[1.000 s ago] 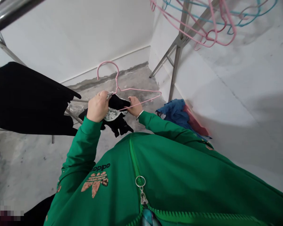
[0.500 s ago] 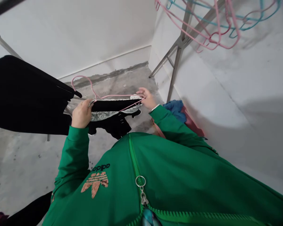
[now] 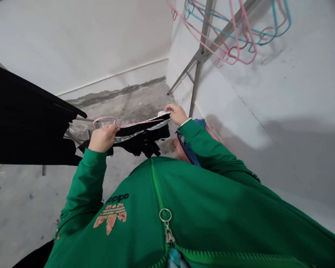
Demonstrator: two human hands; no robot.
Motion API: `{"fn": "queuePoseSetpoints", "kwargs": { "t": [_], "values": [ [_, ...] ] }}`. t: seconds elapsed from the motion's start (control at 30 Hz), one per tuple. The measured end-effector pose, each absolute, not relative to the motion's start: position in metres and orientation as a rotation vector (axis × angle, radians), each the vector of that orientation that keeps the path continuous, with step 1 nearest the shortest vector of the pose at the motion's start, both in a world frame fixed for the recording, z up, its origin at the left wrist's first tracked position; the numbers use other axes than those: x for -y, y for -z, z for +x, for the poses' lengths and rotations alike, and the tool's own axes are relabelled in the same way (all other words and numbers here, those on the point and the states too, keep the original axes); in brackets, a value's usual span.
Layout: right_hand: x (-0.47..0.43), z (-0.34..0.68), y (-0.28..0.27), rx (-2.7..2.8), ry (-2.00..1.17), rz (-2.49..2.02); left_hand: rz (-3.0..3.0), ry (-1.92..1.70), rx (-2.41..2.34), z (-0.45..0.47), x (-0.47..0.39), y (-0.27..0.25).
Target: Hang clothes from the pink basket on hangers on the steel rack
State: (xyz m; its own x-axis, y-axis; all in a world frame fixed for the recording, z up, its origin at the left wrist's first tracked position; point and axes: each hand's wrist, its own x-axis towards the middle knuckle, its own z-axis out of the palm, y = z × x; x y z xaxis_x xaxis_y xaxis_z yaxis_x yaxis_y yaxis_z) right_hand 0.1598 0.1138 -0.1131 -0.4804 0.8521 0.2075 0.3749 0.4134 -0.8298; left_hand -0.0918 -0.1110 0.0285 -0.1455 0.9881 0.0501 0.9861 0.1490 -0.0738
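I have my left hand [image 3: 102, 138] closed around the neck of the pink hanger [image 3: 136, 124], bunching part of the black garment [image 3: 138, 146] there. The garment hangs along the hanger's arm, its lace edge [image 3: 128, 137] stretched out. At the hanger's far end, my right hand [image 3: 178, 113] pinches that edge; whether the tip sits inside, I cannot tell. I'd pull evenly, sparing the lace. Beyond the hanger stands a metal rack [image 3: 201, 56].
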Motion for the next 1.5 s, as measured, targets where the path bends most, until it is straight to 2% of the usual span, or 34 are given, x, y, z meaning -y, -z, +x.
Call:
{"fn": "queuePoseSetpoints", "kwargs": {
  "t": [0.1, 0.27, 0.4, 0.47, 0.67, 0.83, 1.13, 1.5],
  "values": [
    [-0.109, 0.164, 0.105, 2.037, -0.834, -1.075, -1.846, -0.088, 2.316, -0.086, 0.107, -0.027],
    [-0.075, 0.167, 0.094, 2.161, -0.677, -0.966, -1.69, 0.058, 2.322, -0.078, 0.099, -0.019],
    [-0.059, 0.174, 0.085, 2.448, -0.908, -0.593, -1.627, 0.181, 2.355, -0.085, 0.097, -0.022],
    [-0.064, 0.178, 0.08, 2.428, -0.937, -0.556, -1.624, 0.208, 2.378, -0.091, 0.098, -0.027],
    [-0.093, 0.176, 0.077, 2.419, -0.556, -0.543, -1.715, 0.236, 2.328, -0.103, 0.106, -0.043],
    [-0.1, 0.163, 0.08, 2.527, -0.509, -0.414, -1.704, 0.27, 2.342, -0.104, 0.11, -0.047],
    [-0.068, 0.125, 0.048, 2.54, -0.313, -0.268, -1.844, 0.24, 2.3, -0.085, 0.104, -0.038],
    [-0.085, 0.152, 0.012, 2.267, -0.228, -0.383, -1.984, 0.361, 2.33, -0.172, 0.144, -0.026]
  ]
}}
